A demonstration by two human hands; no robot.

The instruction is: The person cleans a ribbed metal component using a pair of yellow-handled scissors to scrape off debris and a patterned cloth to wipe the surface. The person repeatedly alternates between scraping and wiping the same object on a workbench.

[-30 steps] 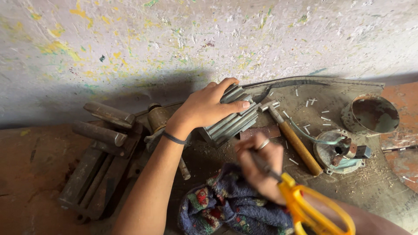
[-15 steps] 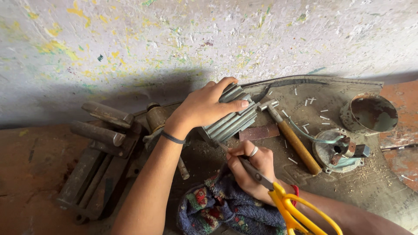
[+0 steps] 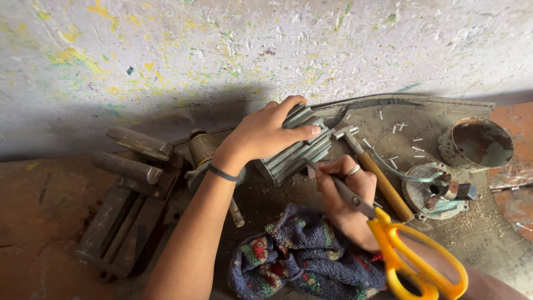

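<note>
we see a grey ribbed metal block point(image 3: 297, 147) at frame centre, tilted, dusty. left hand point(image 3: 261, 136) clamps over its top. right hand point(image 3: 347, 194) grips yellow-handled scissors point(image 3: 400, 244) just below it, blade tips at the block's lower edge. rusty round tin point(image 3: 476, 143) at right edge, contents can't be made out.

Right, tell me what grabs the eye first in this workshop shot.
The bright orange-handled scissors at lower right, gripped by the right hand with the blades aimed at a ribbed grey metal block. The left hand presses down on that block at centre. Next come the paint-speckled wall behind and the multicoloured cloth at the bottom.
</note>
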